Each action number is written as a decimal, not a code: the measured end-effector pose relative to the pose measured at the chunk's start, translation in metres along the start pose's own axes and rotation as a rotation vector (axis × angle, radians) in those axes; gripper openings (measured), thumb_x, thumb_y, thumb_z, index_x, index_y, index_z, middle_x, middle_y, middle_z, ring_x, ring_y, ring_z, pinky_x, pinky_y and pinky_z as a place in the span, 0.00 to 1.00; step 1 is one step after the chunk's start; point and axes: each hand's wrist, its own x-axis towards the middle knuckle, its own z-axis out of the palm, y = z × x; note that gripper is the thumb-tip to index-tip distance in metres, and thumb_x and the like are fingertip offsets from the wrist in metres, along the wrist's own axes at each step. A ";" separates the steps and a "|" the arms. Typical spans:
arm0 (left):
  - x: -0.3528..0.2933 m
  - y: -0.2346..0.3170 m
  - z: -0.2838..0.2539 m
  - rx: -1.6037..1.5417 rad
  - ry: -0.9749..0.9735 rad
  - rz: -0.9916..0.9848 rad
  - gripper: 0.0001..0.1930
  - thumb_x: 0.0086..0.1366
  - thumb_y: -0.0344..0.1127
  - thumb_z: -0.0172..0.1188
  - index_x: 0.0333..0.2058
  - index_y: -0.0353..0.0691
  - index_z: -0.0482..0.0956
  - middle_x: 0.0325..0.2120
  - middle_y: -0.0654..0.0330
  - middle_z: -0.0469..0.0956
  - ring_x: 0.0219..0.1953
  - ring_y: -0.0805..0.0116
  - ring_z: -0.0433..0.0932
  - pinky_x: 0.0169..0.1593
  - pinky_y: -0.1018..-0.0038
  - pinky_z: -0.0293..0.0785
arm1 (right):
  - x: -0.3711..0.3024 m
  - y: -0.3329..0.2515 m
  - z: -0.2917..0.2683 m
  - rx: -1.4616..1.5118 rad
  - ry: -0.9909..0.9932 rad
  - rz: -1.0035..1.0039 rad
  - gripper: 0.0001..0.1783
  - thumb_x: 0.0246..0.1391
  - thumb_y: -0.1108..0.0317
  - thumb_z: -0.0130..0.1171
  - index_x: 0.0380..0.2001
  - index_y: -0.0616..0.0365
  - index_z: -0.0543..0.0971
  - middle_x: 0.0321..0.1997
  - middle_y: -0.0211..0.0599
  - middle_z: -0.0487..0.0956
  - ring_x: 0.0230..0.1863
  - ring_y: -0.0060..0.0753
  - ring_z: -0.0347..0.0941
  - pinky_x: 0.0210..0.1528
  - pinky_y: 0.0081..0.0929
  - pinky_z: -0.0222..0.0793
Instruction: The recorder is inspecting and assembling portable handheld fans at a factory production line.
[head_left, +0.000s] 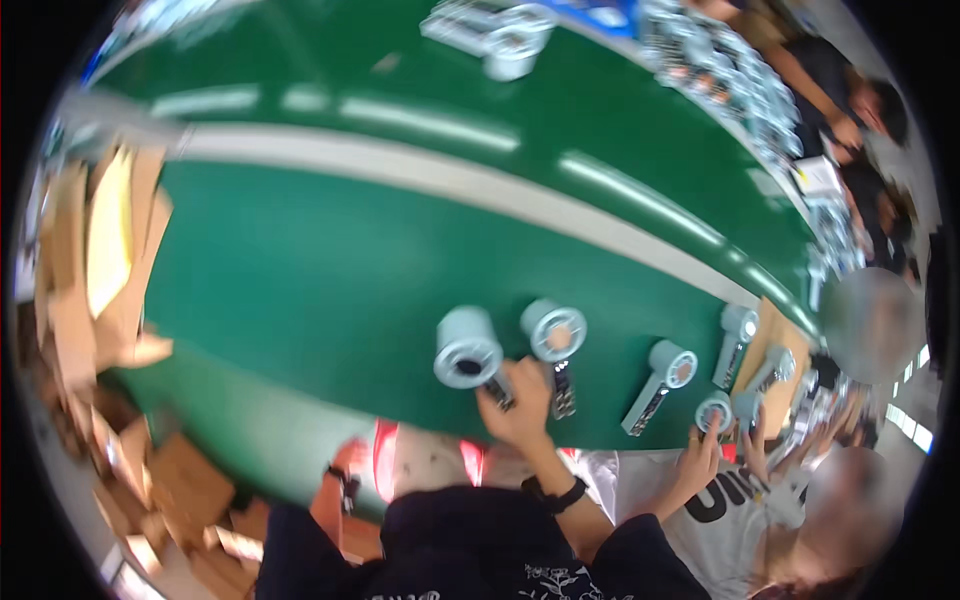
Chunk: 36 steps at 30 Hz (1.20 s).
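Note:
My right hand (pixel 520 405) is closed round the dark-fronted handle of a light grey-blue handheld fan (pixel 468 335). Its round head is tilted and shows a dark centre. Just right of that hand, a second handheld fan (pixel 553 328) of the same kind lies on the green table (pixel 300 270), its handle pointing toward me. My left hand (pixel 350 458) is low at the near table edge, away from the fans. Blur hides how its fingers are set. Beside it is a red-and-white thing (pixel 386 460) that I cannot make out.
More handheld fans (pixel 662 378) lie to the right, near a co-worker's hand (pixel 700 458) on a fan. A cardboard sheet (pixel 775 350) is at the far right. Cardboard boxes (pixel 190 485) crowd the left. Beyond a pale rail (pixel 400 170), a dark green surface bears another device (pixel 515 45).

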 end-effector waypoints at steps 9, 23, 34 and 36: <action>-0.127 0.006 0.061 -0.111 0.384 0.515 0.10 0.67 0.39 0.47 0.42 0.43 0.74 0.20 0.74 0.69 0.13 0.86 0.55 0.14 0.87 0.50 | 0.013 0.001 0.011 -0.152 -0.064 -0.130 0.13 0.47 0.69 0.63 0.30 0.65 0.71 0.26 0.42 0.68 0.27 0.40 0.65 0.31 0.32 0.61; -0.225 0.010 0.048 -0.406 0.585 1.007 0.15 0.68 0.37 0.46 0.48 0.41 0.75 0.31 0.69 0.76 0.17 0.79 0.62 0.17 0.82 0.56 | -0.001 0.000 0.012 -0.104 -0.082 -0.027 0.12 0.49 0.71 0.61 0.33 0.66 0.71 0.28 0.39 0.70 0.29 0.34 0.66 0.33 0.26 0.63; -0.149 -0.067 0.043 1.728 1.096 0.123 0.11 0.59 0.38 0.48 0.29 0.45 0.81 0.25 0.55 0.80 0.31 0.55 0.79 0.32 0.59 0.73 | 0.011 -0.006 0.015 -0.061 -0.015 -0.090 0.10 0.42 0.74 0.62 0.30 0.64 0.73 0.24 0.41 0.69 0.26 0.42 0.65 0.30 0.33 0.60; -0.148 -0.077 0.051 1.384 1.098 0.477 0.11 0.59 0.39 0.50 0.30 0.44 0.80 0.24 0.56 0.80 0.27 0.59 0.79 0.28 0.62 0.73 | 0.008 -0.006 0.013 -0.065 -0.024 -0.087 0.11 0.43 0.74 0.62 0.31 0.64 0.73 0.25 0.41 0.70 0.27 0.41 0.65 0.31 0.32 0.61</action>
